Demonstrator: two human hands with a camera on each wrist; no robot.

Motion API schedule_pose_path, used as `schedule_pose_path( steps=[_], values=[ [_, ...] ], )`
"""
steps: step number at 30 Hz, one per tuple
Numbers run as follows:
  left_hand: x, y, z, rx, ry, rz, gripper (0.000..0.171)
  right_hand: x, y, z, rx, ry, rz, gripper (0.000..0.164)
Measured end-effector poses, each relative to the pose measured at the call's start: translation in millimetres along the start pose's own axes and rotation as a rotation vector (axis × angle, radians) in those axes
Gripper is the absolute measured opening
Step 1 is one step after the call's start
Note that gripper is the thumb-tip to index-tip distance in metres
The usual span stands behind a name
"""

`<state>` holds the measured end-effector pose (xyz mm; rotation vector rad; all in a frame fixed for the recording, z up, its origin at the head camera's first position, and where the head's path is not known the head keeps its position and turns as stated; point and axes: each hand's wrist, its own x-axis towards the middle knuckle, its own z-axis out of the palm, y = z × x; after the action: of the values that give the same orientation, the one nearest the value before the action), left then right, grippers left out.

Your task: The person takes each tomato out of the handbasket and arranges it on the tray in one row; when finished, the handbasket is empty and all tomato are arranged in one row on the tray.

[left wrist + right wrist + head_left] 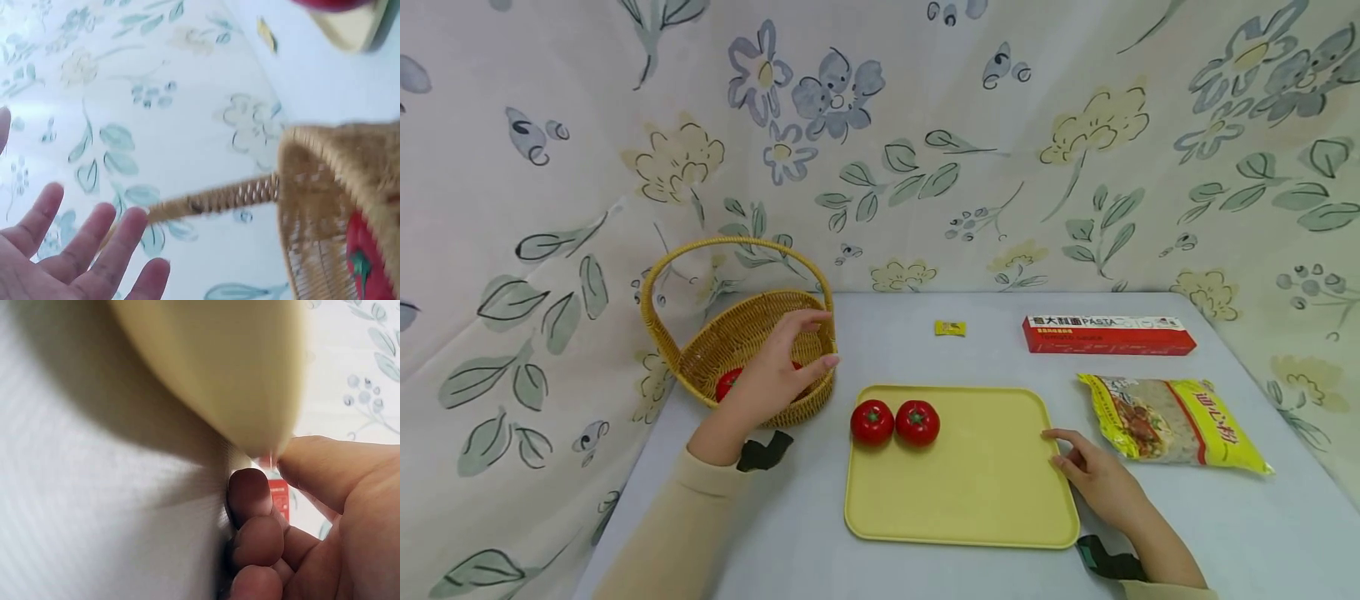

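My left hand is raised over the wicker basket, fingers spread and nothing in them. Inside the basket lie red tomatoes, one showing left of the hand and another with its green stem in the left wrist view; the hand hides part of them. Two more tomatoes, one beside the other, sit at the upper left of the yellow tray. At the tray's right edge, my right hand grips the rim between thumb and curled fingers.
A small yellow wrapped packet lies behind the tray. To the right are a red pasta box and a yellow bag of noodles, the bag near my right hand. The basket's tall handle arches up beside a floral cloth backdrop.
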<state>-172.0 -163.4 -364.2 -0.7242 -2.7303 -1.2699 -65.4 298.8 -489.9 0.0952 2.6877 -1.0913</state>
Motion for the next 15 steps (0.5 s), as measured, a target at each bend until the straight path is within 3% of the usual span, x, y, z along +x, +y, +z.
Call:
schedule_pose_path(
  steps=[8, 15],
  values=[
    [-5.5, -33.4, -41.4, -0.044, 0.015, -0.099, 0.059, -0.3, -0.7, 0.3, 0.011, 0.002, -0.004, 0.046],
    [-14.7, -68.2, -51.9, 0.070, -0.058, -0.237, 0.059, -0.3, -0.6, -0.3, 0.020, -0.005, 0.008, 0.046]
  ],
)
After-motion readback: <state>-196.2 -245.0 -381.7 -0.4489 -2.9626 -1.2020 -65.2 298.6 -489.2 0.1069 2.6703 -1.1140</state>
